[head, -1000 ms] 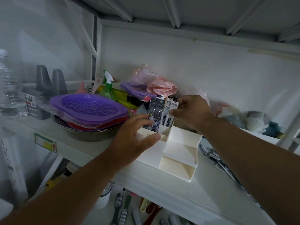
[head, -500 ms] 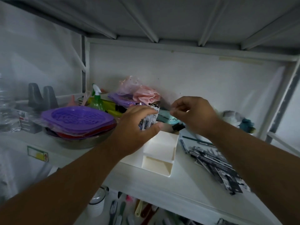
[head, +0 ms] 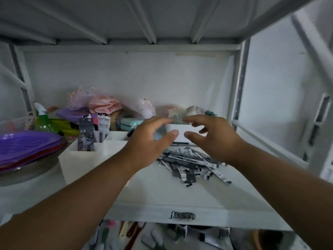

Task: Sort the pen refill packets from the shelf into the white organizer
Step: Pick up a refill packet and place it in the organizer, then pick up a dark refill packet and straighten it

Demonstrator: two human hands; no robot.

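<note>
Below both hands (head: 182, 139) | loose packets (head: 191, 165) | organizer (head: 100, 150) left.

At far left we see a purple perforated plastic tray (head: 27, 147) stacked on a round steel bowl (head: 30, 170); behind it stand a green spray bottle (head: 42, 121) and crumpled pink plastic bags (head: 104, 105).
</note>
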